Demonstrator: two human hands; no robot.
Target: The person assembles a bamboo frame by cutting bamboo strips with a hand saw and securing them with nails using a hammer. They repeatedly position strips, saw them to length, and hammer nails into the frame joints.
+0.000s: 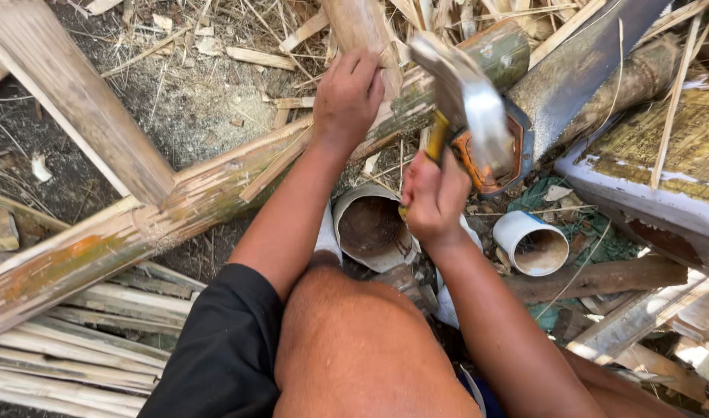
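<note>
An outdoor bamboo-working yard: bare dirt ground [192, 108] strewn with split bamboo strips [76, 364], poles [138, 224] and shavings.

Bare dirt ground [192, 108] strewn with straw at 11 o'clock; split bamboo strips [68, 364] piled at 8 o'clock, in daylight.

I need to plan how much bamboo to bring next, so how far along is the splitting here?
Done: a stack of split strips lies at lower left. In hand: the left hand steadies a long bamboo pole; the right hand grips a raised chopping blade, blurred. Left: that pole looks mostly whole.
</note>
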